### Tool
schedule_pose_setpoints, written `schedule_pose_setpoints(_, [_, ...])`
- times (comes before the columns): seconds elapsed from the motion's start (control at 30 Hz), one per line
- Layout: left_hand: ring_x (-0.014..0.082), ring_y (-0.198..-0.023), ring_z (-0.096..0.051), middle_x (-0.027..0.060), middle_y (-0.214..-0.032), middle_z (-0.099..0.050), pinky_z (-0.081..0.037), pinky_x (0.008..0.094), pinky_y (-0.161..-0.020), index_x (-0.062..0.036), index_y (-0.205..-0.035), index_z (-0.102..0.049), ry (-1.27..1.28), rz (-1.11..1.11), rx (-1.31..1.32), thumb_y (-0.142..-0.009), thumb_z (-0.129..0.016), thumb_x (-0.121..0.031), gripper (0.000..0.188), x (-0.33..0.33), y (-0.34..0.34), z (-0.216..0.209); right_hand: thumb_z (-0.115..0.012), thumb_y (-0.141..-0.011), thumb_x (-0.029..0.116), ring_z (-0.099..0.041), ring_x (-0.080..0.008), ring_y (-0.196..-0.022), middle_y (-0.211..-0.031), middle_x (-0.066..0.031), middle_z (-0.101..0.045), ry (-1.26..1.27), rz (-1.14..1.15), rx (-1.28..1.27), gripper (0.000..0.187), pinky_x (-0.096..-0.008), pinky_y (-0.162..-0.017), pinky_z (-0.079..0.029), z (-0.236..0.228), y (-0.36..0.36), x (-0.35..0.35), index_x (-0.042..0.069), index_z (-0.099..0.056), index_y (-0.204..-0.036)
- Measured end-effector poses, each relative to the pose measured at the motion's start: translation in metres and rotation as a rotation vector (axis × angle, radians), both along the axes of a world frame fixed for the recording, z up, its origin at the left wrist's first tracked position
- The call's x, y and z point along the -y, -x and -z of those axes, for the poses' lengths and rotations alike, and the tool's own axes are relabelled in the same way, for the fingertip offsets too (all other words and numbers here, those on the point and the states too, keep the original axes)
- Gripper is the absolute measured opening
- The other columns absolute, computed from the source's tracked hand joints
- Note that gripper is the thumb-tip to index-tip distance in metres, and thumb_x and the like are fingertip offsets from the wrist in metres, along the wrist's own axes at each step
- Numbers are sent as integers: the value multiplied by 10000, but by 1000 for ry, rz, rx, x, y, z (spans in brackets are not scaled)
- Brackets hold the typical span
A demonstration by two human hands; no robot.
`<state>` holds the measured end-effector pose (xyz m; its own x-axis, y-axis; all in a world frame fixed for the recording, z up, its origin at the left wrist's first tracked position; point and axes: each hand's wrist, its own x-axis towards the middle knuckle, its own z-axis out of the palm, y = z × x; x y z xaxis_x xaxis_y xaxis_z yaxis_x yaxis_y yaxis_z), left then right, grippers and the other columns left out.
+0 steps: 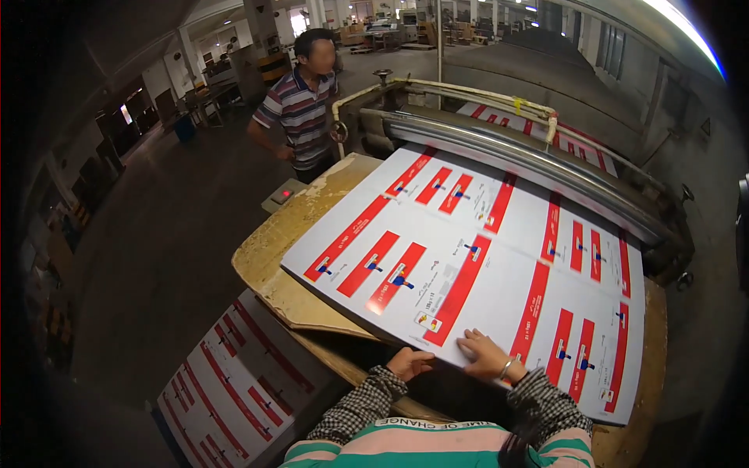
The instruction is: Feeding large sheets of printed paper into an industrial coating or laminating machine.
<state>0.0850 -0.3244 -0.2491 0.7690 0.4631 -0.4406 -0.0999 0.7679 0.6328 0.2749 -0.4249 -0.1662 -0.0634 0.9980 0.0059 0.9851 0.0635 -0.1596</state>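
Observation:
A large white printed sheet (468, 288) with red bands and small blue marks lies on a worn wooden table. Its far edge lies at the metal roller (530, 164) of a machine. My left hand (409, 363) is at the sheet's near edge, with thumb and fingers closed on the rim. Just to the right, my right hand (485, 356) rests on top of the sheet near the same edge, fingers stretched out. A bracelet circles the right wrist. Both forearms wear checked sleeves.
A stack of similar printed sheets (234, 382) sits lower left, below the table (269, 253). A person in a striped shirt (304, 113) stands beyond the table's left side, near a handwheel (339, 131). A box with a red button (287, 193) is by the table's left edge.

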Motion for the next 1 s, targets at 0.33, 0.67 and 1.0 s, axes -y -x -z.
schedule_pose_setpoints(0.33, [302,-953,-539,162,-1073,-530,-454,451,-821,-1,-1130,-453,177,-166,-63,-854,-429,-143,312,-5,-13,-2,-550,-689,46,-585,-228,-909,-1037,-192,-569,114,175,-862,238,-273,-788,-461,-52,-10,0,-69,-584,-894])
schedule_pose_setpoints(0.67, [284,-882,-577,159,-1011,-551,-493,422,-757,44,-1037,-462,50,-88,-4,-846,-475,-159,279,-2,-11,-5,-600,-621,173,-575,-242,-684,-721,-138,-588,202,408,-699,198,-322,-645,-453,8,-54,-32,0,-555,-708])
schedule_pose_setpoints(1.0, [227,-872,-582,112,-939,-582,-501,366,-746,33,-1011,-511,31,-28,42,-776,-537,-57,252,-5,-5,-13,-682,-581,291,-265,-410,-1188,-1258,-241,-327,97,42,-139,682,-525,-942,-260,21,1,-15,32,-427,-1158])
